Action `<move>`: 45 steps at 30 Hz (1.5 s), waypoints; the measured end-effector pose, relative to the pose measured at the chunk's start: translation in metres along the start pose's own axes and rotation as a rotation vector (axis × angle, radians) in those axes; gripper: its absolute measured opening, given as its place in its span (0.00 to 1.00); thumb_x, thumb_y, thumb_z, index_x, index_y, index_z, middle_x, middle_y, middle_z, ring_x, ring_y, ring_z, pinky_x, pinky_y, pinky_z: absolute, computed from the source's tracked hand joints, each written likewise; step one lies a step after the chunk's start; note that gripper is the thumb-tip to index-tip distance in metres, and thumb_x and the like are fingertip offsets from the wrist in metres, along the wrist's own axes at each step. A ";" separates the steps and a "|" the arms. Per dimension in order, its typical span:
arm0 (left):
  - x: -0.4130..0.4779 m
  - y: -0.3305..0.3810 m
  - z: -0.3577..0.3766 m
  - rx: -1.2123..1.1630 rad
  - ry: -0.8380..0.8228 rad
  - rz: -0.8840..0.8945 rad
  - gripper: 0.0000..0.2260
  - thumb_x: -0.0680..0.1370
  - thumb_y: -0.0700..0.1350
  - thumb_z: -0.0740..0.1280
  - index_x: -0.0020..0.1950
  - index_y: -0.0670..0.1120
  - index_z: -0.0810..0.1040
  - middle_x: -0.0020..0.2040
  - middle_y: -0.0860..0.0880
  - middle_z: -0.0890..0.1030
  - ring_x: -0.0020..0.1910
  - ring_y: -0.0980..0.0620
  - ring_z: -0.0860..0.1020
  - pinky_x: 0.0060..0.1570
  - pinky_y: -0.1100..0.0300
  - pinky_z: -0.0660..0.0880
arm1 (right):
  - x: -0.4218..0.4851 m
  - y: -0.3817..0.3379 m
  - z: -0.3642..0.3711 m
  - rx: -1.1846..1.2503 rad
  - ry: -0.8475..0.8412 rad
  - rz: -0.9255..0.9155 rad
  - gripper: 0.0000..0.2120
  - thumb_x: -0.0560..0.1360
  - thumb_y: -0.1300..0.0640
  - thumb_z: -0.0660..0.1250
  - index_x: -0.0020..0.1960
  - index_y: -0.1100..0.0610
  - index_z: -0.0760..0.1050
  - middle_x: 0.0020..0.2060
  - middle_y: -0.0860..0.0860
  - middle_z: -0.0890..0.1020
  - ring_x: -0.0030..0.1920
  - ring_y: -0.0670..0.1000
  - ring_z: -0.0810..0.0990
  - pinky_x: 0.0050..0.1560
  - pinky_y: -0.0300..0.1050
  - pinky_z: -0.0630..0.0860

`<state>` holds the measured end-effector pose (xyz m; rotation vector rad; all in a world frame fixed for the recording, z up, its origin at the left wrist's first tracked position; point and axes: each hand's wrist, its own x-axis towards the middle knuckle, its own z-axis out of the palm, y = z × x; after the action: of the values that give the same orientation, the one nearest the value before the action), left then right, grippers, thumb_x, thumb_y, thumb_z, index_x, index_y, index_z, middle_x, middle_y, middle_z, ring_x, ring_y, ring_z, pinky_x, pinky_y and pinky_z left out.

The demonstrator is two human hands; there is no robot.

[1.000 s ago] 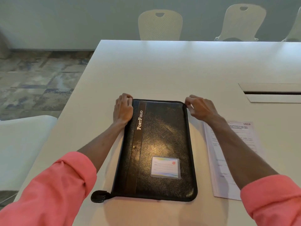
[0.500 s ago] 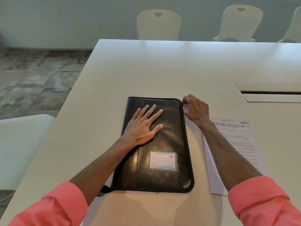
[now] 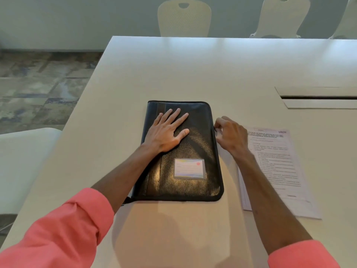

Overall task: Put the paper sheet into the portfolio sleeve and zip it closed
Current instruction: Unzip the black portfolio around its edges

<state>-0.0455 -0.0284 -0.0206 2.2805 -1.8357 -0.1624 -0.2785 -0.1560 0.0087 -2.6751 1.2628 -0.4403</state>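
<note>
A black leather portfolio (image 3: 195,151) lies flat on the white table (image 3: 193,70), with a small card window low on its cover. My left hand (image 3: 167,132) rests flat on the upper half of the cover, fingers spread. My right hand (image 3: 230,135) is at the portfolio's right edge, about a third of the way down, thumb and fingers pinched on the zipper pull there; the pull itself is hidden by the fingers. A printed paper sheet (image 3: 278,171) lies on the table to the right, partly under my right forearm.
A recessed cable slot (image 3: 318,97) is set into the table at the far right. Pale chairs (image 3: 184,16) stand behind the far edge, and a white seat (image 3: 21,161) sits at the left. The table's left edge runs diagonally beside the portfolio.
My left hand went from the portfolio's top left corner to lying flat on the cover. My right hand slid from the top right corner down along the right edge.
</note>
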 end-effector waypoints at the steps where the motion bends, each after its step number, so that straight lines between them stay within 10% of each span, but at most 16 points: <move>1: -0.001 0.001 0.000 0.002 0.000 -0.001 0.32 0.86 0.72 0.46 0.89 0.65 0.47 0.91 0.55 0.49 0.90 0.51 0.45 0.88 0.44 0.44 | -0.007 -0.001 -0.001 0.004 -0.002 0.003 0.04 0.80 0.58 0.73 0.52 0.52 0.79 0.46 0.46 0.79 0.42 0.53 0.81 0.44 0.51 0.81; 15: -0.008 0.010 -0.007 0.020 -0.007 -0.037 0.32 0.85 0.72 0.45 0.89 0.65 0.48 0.91 0.54 0.49 0.90 0.50 0.46 0.88 0.44 0.43 | -0.114 -0.012 -0.019 0.039 -0.025 0.062 0.01 0.82 0.58 0.70 0.51 0.53 0.79 0.46 0.46 0.79 0.40 0.51 0.77 0.40 0.44 0.70; 27: -0.050 -0.007 -0.022 -0.171 0.038 -0.090 0.32 0.85 0.68 0.57 0.87 0.57 0.64 0.90 0.49 0.56 0.90 0.49 0.50 0.88 0.42 0.44 | -0.147 -0.022 -0.019 0.081 0.044 0.155 0.01 0.82 0.58 0.71 0.53 0.55 0.81 0.49 0.49 0.82 0.42 0.56 0.82 0.41 0.52 0.82; 36: -0.105 -0.028 -0.011 -0.257 0.045 -0.083 0.30 0.86 0.67 0.61 0.88 0.65 0.58 0.90 0.58 0.52 0.89 0.56 0.45 0.87 0.46 0.49 | -0.165 -0.017 -0.019 0.083 0.043 0.124 0.05 0.80 0.62 0.71 0.50 0.54 0.79 0.47 0.46 0.81 0.38 0.54 0.77 0.34 0.42 0.66; 45: -0.107 -0.025 -0.010 -0.271 0.047 -0.121 0.30 0.85 0.68 0.60 0.87 0.67 0.58 0.90 0.58 0.52 0.89 0.55 0.46 0.87 0.41 0.51 | -0.225 -0.033 -0.030 0.214 0.011 0.227 0.07 0.77 0.57 0.76 0.44 0.50 0.79 0.41 0.43 0.82 0.39 0.50 0.80 0.39 0.48 0.80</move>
<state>-0.0434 0.0816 -0.0215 2.1840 -1.5471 -0.3503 -0.4000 0.0384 0.0010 -2.3256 1.4144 -0.5257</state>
